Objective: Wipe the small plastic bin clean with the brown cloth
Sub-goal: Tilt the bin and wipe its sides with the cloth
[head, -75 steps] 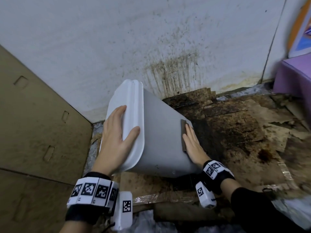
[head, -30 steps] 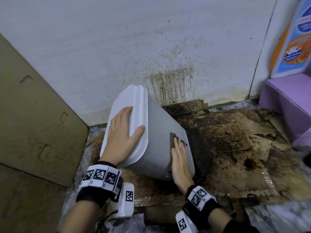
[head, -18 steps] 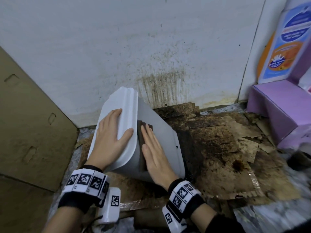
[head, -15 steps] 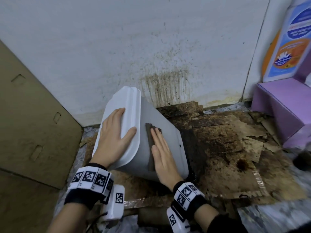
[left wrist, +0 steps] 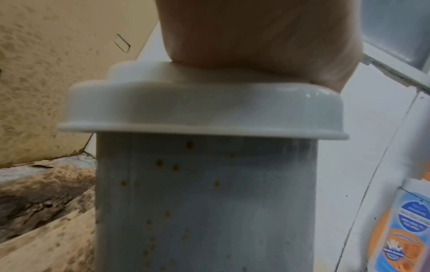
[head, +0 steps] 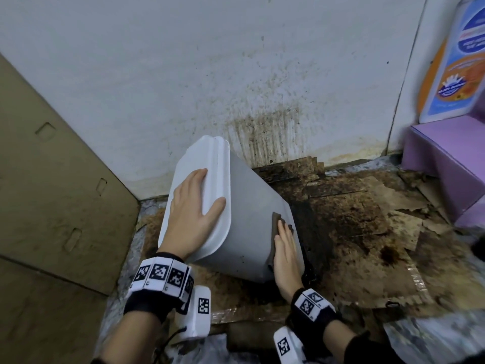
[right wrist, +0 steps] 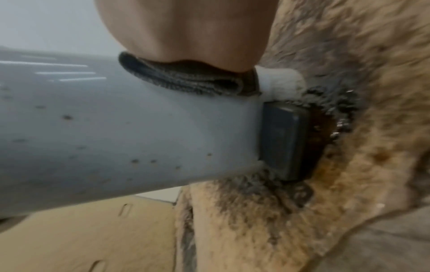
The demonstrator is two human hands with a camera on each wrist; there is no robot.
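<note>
The small grey plastic bin [head: 249,219] with its white lid [head: 207,179] is tipped over toward the left on stained cardboard. My left hand [head: 191,214] lies flat on the lid, fingers spread, thumb over the lid's rim. My right hand [head: 287,248] presses the brown cloth [head: 274,224] flat against the bin's side near its base. In the left wrist view the bin wall [left wrist: 209,202] shows brown specks under the lid [left wrist: 197,110]. The right wrist view shows the folded cloth [right wrist: 186,81] under my palm on the bin [right wrist: 116,128].
A stained white wall [head: 236,74] stands just behind the bin. A cardboard sheet [head: 52,193] leans at the left. Dirty, wet cardboard [head: 354,232] covers the floor to the right. A purple box [head: 446,158] and a printed board [head: 456,61] sit at the far right.
My right hand has slid the cloth along the bin's side from near the lid toward the base. The left hand stays flat on the lid.
</note>
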